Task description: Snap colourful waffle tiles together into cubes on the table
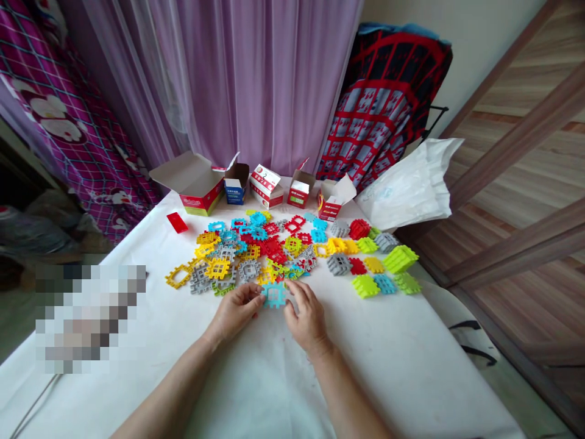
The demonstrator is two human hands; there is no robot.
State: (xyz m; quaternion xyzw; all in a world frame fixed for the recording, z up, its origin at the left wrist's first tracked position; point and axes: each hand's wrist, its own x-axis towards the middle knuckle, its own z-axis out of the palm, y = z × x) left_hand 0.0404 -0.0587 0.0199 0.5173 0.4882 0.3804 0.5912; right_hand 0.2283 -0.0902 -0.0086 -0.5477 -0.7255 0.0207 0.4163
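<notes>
A light blue window-shaped interlocking plastic building piece (274, 295) is between my two hands, just above the near edge of a mixed pile. My left hand (238, 308) pinches its left edge between thumb and fingers. On the opposite side my right hand (307, 312) has its curved fingers and thumb at the piece's right edge. Just beyond, the loose pile holds yellow pieces (217, 268), grey pieces (249, 269) and red pieces (273, 247). To the right lie sorted stacks, among them green pieces (400, 259), grey pieces (339, 264) and blue pieces (385, 283).
Open cardboard boxes, including a large red one (201, 202) and a blue one (234, 192), line the table's back edge. A white bag (406, 186) stands at the back right. A red plastic piece (177, 222) lies apart at left. White cloth (365, 347) covers the table.
</notes>
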